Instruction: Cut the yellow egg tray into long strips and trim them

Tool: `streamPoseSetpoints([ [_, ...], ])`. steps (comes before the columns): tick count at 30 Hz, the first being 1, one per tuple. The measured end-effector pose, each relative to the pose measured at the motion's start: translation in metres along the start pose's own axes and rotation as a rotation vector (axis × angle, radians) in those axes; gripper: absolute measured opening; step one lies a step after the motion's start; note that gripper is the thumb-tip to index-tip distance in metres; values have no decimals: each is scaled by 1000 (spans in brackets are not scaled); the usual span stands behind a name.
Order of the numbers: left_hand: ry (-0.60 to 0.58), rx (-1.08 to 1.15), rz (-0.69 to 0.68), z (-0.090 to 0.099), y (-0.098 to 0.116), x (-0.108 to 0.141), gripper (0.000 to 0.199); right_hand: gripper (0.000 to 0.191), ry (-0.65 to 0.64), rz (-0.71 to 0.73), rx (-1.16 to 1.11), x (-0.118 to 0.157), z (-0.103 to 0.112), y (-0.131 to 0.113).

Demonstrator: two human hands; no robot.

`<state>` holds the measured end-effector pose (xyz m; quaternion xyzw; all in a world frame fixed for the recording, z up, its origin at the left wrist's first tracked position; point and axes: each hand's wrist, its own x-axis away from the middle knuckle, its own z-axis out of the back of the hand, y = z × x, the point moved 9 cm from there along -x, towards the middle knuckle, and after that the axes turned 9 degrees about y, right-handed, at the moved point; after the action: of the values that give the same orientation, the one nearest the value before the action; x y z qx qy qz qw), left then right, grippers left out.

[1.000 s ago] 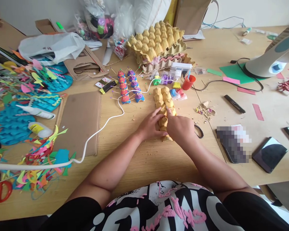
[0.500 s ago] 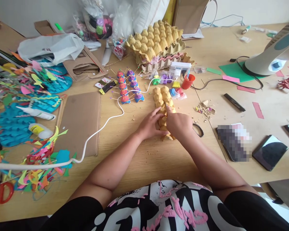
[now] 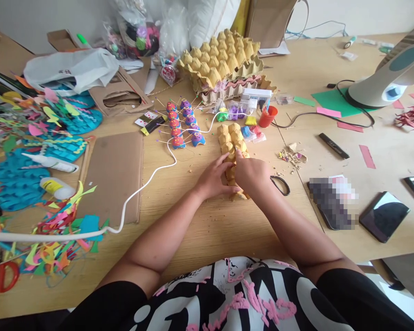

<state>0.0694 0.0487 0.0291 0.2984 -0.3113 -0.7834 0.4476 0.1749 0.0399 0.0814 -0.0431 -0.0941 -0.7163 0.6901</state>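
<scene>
A yellow egg-carton strip (image 3: 231, 134) with two rows of bumps lies lengthwise on the table in front of me. My left hand (image 3: 214, 177) grips its left side, thumb near the lower end and fingers across the middle. Over its right side is my right hand (image 3: 253, 172), index finger stretched onto the bumps and the other fingers curled; whether anything is in them is hidden. To the left stand painted egg-carton pieces, one row red and blue (image 3: 175, 126), the other purple and blue (image 3: 192, 123), with thin sticks poking out.
A white cable (image 3: 155, 174) crosses the left side beside a cardboard sheet (image 3: 113, 177). Stacked egg trays (image 3: 217, 57) stand behind. A red cup (image 3: 267, 116), carton scraps (image 3: 291, 156), a black ring (image 3: 280, 185) and phones (image 3: 385, 217) are on the right. Red scissors (image 3: 2, 277) lie far left.
My right hand has shifted slightly left along the carton strip, and more of the black ring shows beside it. My left hand keeps its hold. The whole view has moved a little.
</scene>
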Motion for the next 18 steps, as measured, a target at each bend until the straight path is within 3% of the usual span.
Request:
streamPoseSetpoints([
  [6,-9,-10,-23,-2,1,-1,83,102,-14,20,29,15,-3,3],
  [9,5,-14,-39,-1,2,0,79,98,7,41,21,22,-4,4],
  [18,-21,-16,8,-2,0,1,85,88,-4,13,13,-1,-1,0],
])
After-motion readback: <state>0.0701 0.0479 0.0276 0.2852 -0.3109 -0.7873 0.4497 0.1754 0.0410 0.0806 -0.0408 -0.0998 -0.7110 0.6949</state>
